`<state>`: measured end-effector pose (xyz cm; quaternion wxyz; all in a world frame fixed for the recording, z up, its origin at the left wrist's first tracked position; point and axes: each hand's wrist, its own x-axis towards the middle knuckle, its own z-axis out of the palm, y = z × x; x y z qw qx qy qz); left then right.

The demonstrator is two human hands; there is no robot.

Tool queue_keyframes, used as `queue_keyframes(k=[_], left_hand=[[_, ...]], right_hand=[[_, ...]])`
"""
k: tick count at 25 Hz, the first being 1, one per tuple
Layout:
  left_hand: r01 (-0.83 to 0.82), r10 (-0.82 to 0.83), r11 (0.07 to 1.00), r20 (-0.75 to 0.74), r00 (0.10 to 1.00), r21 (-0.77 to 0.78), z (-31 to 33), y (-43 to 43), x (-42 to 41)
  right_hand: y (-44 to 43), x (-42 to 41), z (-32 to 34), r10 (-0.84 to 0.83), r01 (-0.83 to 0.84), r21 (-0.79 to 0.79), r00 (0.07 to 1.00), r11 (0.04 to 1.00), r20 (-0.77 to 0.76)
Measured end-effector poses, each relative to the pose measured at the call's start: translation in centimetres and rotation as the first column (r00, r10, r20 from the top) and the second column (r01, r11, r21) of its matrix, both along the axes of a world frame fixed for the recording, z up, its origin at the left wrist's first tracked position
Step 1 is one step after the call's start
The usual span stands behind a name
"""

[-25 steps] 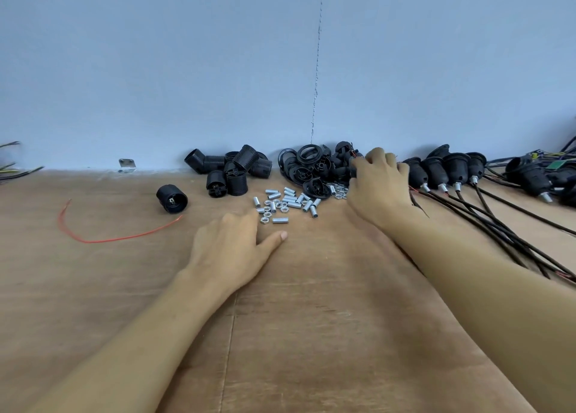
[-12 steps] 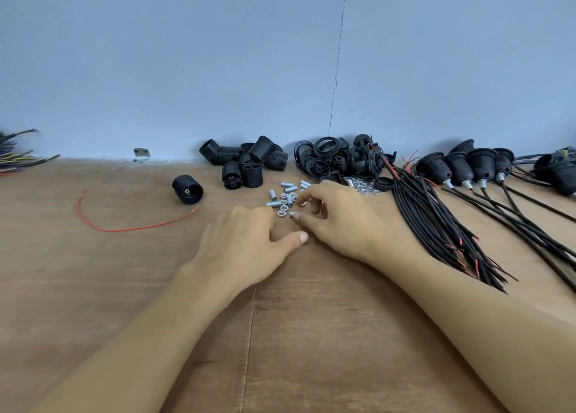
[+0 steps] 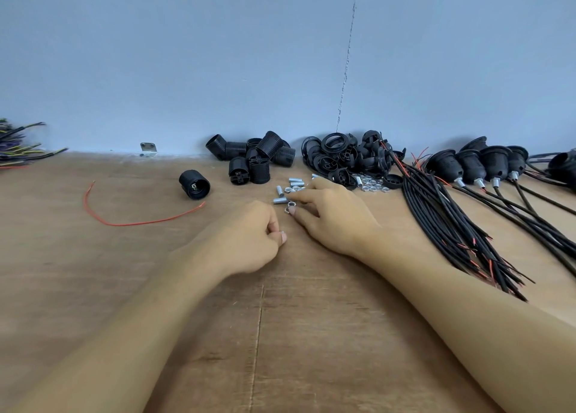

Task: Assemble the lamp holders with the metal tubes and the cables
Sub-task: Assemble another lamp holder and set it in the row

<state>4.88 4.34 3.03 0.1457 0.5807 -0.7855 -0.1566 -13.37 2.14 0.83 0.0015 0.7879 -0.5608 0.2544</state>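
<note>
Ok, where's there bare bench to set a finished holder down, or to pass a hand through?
Free: the near wood between the forearms, and the patch left of the left hand, nearer than the red wire. A strip between the lone lamp holder and the wall. Crowded: the metal tubes at the right hand, the holder pile, the rings, and the cable bundle.

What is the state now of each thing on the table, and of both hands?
metal tubes, loose, scattered.
left hand, fingers curled; contents hidden.
right hand, fingertips among the metal tubes; grip unclear.
single lamp holder, on its side, bare.
cable bundle, loose, unattached.
row of lamp holders, tubes and cables fitted.
red wire, loose, curved.
</note>
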Motion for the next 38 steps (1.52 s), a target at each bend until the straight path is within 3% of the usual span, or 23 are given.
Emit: queue_keyframes(k=[5,8,13,18,23,27,33,35,38], left_hand=[[-0.065,0.024,0.969,-0.168,0.986,-0.238,-1.7,-0.6,-0.1],[-0.122,0.044,0.962,-0.302,0.952,-0.245,-2.1,-1.0,-0.5],[-0.142,0.063,0.961,-0.313,0.948,-0.238,-2.7,-1.4,-1.2],[0.001,-0.068,0.968,-0.257,0.964,-0.252,-2.9,-2.1,-1.0],[-0.029,-0.058,0.963,-0.311,0.949,-0.268,-3.1,-2.2,-0.6],[-0.096,-0.022,0.939,-0.336,0.942,-0.33,-3.1,-2.1,-0.8],[-0.092,-0.022,0.963,-0.413,0.911,-0.254,-2.8,-1.4,-1.0],[-0.061,-0.041,0.975,-0.446,0.894,-0.213,-2.8,-1.1,-1.2],[-0.01,-0.077,0.989,-0.579,0.812,-0.145,-2.6,-0.1,-1.9]], right_hand=[[0.3,0.2,0.7,0.04,-0.04,0.042,0.999,0.998,0.003],[0.4,0.2,1.2,0.041,-0.039,0.041,0.998,0.998,-0.049],[0.3,0.0,1.3,-0.024,0.024,-0.004,0.981,1.0,-0.191],[0.4,-0.2,1.6,-0.092,0.095,0.075,0.995,0.993,-0.047],[1.3,-0.9,1.6,-0.051,0.047,0.122,0.998,0.991,0.025],[2.1,-1.4,1.2,-0.021,0.016,0.055,0.997,0.998,0.077],[3.3,-1.7,0.7,-0.02,0.012,0.033,0.966,0.999,0.258],[3.4,-1.9,0.6,-0.04,0.024,0.047,0.919,0.999,0.392],[3.4,-2.4,0.6,-0.081,-0.042,0.168,0.75,0.985,0.656]])
